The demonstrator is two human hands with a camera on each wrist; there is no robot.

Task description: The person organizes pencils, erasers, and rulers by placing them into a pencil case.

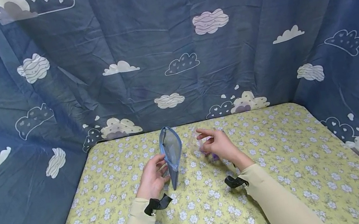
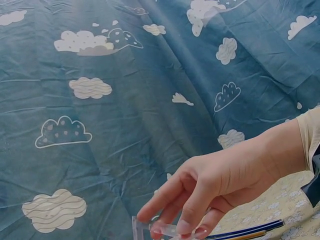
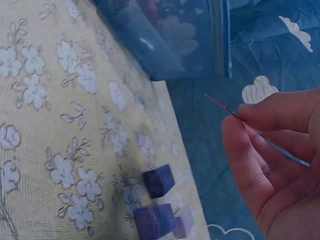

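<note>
A translucent blue zip pouch (image 1: 171,145) stands on edge with its mouth open in the head view. My left hand (image 1: 153,176) holds it by the left side, fingers bent against the film. To the right, my right hand (image 1: 218,145) pinches a clear plastic set square (image 2: 170,230) between thumb and fingertips. In the right wrist view the set square appears edge-on as a thin reddish line, with the pouch (image 3: 195,40) beyond it. Small purple blocks (image 3: 152,221) lie on the table below the right hand, partly hidden by it in the head view.
Blue and yellow pencils (image 2: 250,231) lie below the right hand in the left wrist view. A yellow flowered cloth covers the table (image 1: 197,213). Dark blue cloud-print curtains (image 1: 153,44) rise behind and along both sides of it.
</note>
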